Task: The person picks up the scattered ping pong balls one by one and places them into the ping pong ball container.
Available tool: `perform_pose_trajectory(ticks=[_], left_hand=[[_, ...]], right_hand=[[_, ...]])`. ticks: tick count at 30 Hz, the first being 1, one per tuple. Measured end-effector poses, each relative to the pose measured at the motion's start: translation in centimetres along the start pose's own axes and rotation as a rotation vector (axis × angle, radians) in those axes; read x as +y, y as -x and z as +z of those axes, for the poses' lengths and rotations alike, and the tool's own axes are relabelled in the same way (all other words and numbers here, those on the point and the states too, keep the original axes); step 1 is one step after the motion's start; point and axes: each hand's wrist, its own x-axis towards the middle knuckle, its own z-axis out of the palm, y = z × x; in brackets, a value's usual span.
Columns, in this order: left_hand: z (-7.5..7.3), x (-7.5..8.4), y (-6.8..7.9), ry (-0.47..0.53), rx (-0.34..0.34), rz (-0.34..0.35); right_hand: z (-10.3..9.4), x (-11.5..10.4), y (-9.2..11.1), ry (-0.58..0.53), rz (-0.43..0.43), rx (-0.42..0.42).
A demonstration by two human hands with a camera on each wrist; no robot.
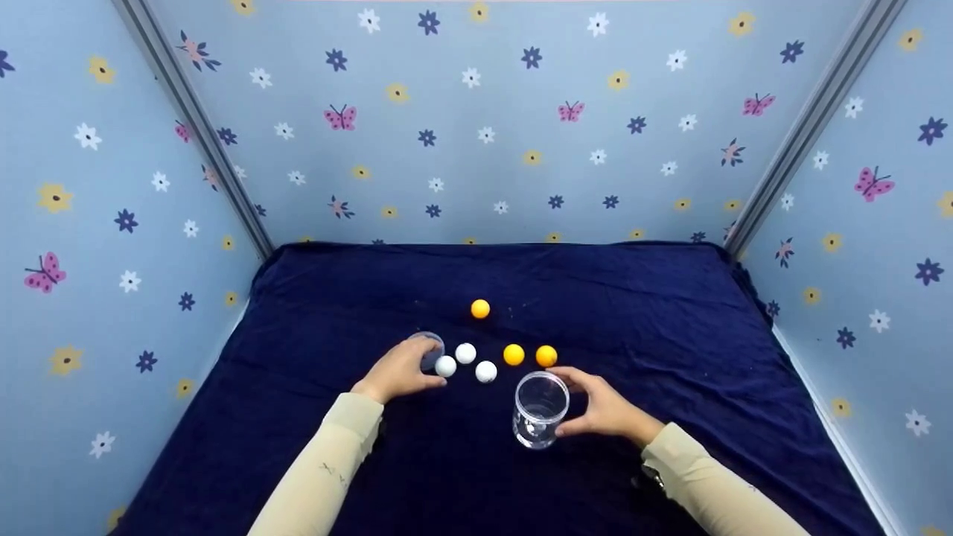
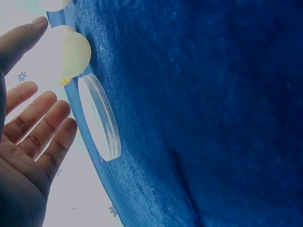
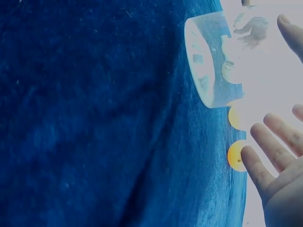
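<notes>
My left hand (image 1: 402, 370) hovers with fingers spread above a clear round lid (image 1: 429, 360) and beside a white ball (image 1: 445, 366). In the left wrist view the lid (image 2: 99, 118) lies flat on the cloth, and the palm holds nothing. Two more white balls, one at the back (image 1: 465, 353) and one in front (image 1: 486, 371), sit just right of it. My right hand (image 1: 603, 408) is at the right side of an upright clear jar (image 1: 541, 409), thumb and fingers parted around that side. From the right wrist, the fingers (image 3: 272, 146) look straight and apart from the jar (image 3: 208, 61).
Two orange balls, a left one (image 1: 514, 354) and a right one (image 1: 546, 356), rest behind the jar. A third orange ball (image 1: 480, 309) lies farther back. Dark blue cloth (image 1: 633, 298) covers the table, and flowered walls (image 1: 476, 134) enclose three sides.
</notes>
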Motion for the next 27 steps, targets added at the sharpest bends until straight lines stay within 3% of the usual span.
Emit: perform_pose_trajectory(ticks=[13, 27], left_hand=[[0.3, 0.3, -0.1, -0.004, -0.027, -0.026], [0.6, 0.4, 0.1, -0.028, -0.028, -0.023]], right_hand=[[0.9, -0.5, -0.3, -0.058, 0.057, -0.032], [1.9, -0.4, -0.4, -0.106, 0.046, -0.019]])
